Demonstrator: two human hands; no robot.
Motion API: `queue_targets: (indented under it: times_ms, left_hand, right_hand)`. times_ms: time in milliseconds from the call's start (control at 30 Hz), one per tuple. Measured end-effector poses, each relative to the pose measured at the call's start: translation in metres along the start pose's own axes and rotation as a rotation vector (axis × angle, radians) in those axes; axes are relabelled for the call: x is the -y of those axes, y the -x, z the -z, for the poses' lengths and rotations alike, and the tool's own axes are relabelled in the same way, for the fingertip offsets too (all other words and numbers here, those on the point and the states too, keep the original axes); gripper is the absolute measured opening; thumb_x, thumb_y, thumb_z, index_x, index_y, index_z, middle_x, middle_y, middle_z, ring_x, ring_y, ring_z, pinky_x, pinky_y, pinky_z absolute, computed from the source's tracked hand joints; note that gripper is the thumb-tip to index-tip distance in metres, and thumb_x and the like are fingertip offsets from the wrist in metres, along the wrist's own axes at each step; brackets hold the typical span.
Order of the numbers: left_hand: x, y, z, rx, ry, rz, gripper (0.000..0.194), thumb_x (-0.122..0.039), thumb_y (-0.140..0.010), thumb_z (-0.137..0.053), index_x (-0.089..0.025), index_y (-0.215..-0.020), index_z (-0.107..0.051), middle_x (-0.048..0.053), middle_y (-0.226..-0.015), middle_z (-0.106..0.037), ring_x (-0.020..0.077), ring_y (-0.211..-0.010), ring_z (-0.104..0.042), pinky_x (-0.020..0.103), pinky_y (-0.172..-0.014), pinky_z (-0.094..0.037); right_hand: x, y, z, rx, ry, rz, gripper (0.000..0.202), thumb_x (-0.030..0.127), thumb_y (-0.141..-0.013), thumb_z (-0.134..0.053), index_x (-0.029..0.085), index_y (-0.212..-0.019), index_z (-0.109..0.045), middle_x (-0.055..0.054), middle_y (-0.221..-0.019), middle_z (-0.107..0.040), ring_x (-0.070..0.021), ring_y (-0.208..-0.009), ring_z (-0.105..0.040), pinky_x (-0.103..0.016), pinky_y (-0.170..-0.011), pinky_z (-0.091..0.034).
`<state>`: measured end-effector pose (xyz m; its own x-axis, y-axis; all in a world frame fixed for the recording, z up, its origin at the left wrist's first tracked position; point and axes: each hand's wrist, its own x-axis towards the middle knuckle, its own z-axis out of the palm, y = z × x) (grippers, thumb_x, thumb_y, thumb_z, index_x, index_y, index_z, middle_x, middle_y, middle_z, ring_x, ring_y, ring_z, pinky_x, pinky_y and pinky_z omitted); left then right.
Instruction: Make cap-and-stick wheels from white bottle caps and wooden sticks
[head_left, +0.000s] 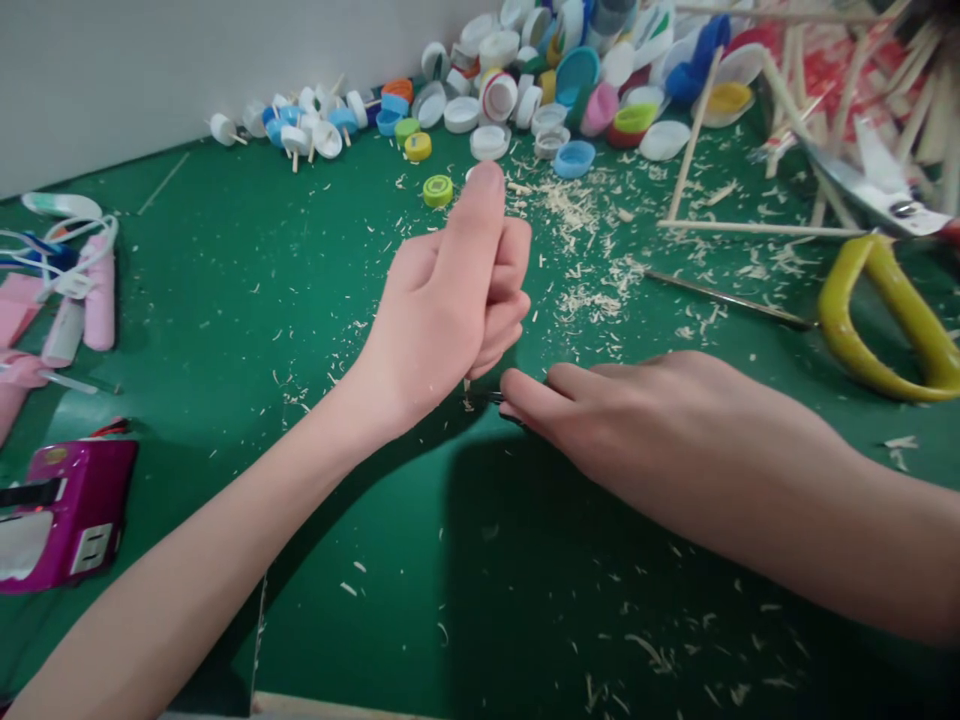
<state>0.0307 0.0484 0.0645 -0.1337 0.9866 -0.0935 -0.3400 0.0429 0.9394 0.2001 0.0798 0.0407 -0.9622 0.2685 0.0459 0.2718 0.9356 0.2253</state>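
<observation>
Pale stick (467, 384), mostly hidden, with only a short tip in view just below the curled fingers of the left hand (450, 290), near the middle of the green tabletop (360, 620). Left hand clenched around the stick, thumb extended toward the far side. Right hand (637, 410) just beside, fingers closed on a dark tool (495, 398), mostly covered by the fingers; exact kind of tool impossible to tell. At the far edge, by the grey wall (187, 70), a heap of bottle caps (499, 95) in white, blue, yellow, green and pink, with a group of caps on short sticks (300, 130) at the left end. Nearer the left thumb, 1 lime-green cap (437, 190). Pale shavings (592, 300) across much of the surface, thickest beyond the right hand. To the right, a thin metal rod (727, 297) pointing toward a yellow handle (840, 300), with open metal blades (885, 190) and wooden sticks (922, 110) farther back. Along the left side, pink items (99, 290), a white cable (112, 235) and a magenta device (94, 490).
</observation>
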Motion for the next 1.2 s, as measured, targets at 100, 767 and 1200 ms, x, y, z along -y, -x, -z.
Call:
queue_targets:
  times_ms: [100, 767, 1200]
  left_hand:
    - [0.0, -0.0004, 0.0004, -0.001, -0.006, 0.016, 0.06, -0.043, -0.104, -0.046, -0.022, -0.053, -0.024, -0.009, -0.045, -0.01, 0.0036, -0.037, -0.009, 0.02, -0.037, -0.011]
    - [-0.0036, -0.0029, 0.004, 0.011, 0.15, 0.063, 0.06, -0.03, -0.107, -0.034, -0.021, -0.048, -0.029, -0.008, -0.048, -0.009, 0.001, -0.033, -0.013, 0.016, -0.035, -0.012]
    - [0.0, -0.0022, 0.0056, 0.028, 0.086, -0.006, 0.059, -0.027, -0.109, -0.03, -0.021, -0.05, -0.029, -0.008, -0.047, -0.009, 0.0008, -0.035, -0.013, 0.015, -0.036, -0.016]
  right_hand:
    - [-0.0007, 0.001, 0.0002, 0.007, -0.012, -0.015, 0.03, 0.003, -0.083, -0.043, 0.022, -0.102, -0.056, 0.003, -0.062, -0.05, -0.0121, -0.044, -0.037, -0.031, -0.054, -0.011]
    - [0.0034, 0.0033, 0.0038, -0.021, -0.031, 0.013, 0.048, 0.0, -0.085, -0.041, 0.017, -0.124, -0.063, -0.001, -0.071, -0.062, -0.0152, -0.05, -0.049, -0.032, -0.055, -0.019]
    - [-0.0008, 0.008, 0.0054, -0.055, -0.031, 0.094, 0.052, 0.0, -0.089, -0.034, 0.015, -0.131, -0.061, -0.002, -0.077, -0.064, -0.0162, -0.053, -0.052, -0.033, -0.054, -0.02]
